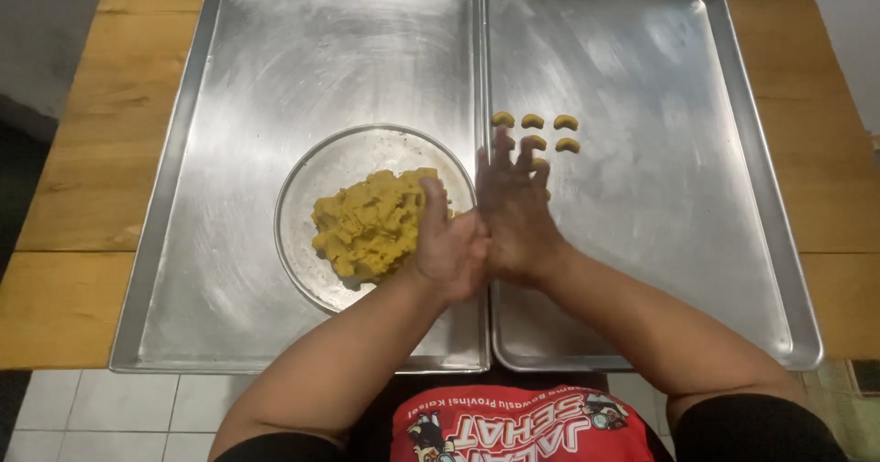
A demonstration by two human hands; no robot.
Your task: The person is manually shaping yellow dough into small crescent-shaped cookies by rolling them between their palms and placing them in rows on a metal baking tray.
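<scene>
Two hands are pressing palm to palm, left hand (449, 247) against right hand (513, 214), whatever lies between hidden; yellow dough (367, 224) is sitting in the glass bowl (307, 173), shaped pieces (534, 121) lying on the right tray (660, 196).

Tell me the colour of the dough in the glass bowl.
Mustard yellow dough, seen in the head view.

1. One view only, from a camera worn on the person's head.
2. It looks steeply down and forward over the wooden table (92, 150), close above the work.
3. Two steel baking trays (229, 104) fill the frame; forearms enter from the bottom edge.
</scene>
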